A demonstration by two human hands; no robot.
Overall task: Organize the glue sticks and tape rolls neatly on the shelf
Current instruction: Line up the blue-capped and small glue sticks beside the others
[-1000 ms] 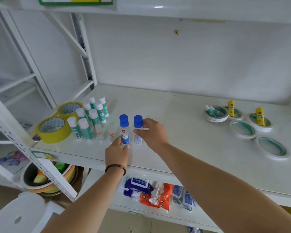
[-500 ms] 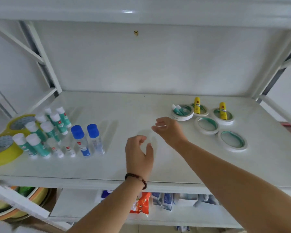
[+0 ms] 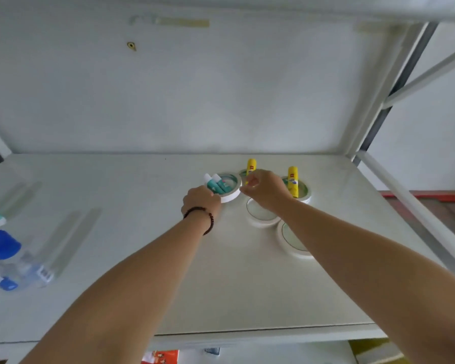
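Both hands have left the sorted rows at the left end of the shelf (image 3: 142, 258) and crossed to the scattered group on the right, so the blue-capped glue sticks (image 3: 3, 248) look placed and a new pick-up is beginning. The left hand (image 3: 201, 202) curls its fingers against the rim of the white tape roll (image 3: 233, 194) that holds two green glue sticks (image 3: 216, 183); whether it grips yet I cannot tell. The right hand (image 3: 267, 191) hovers loosely half-closed, pinching nothing visible, beside a yellow glue stick (image 3: 251, 165). Another yellow glue stick (image 3: 292, 181) stands in a roll farther right. The wide bare middle of the shelf gives free passage leftward; the upright post and shelf edge crowd the right side.
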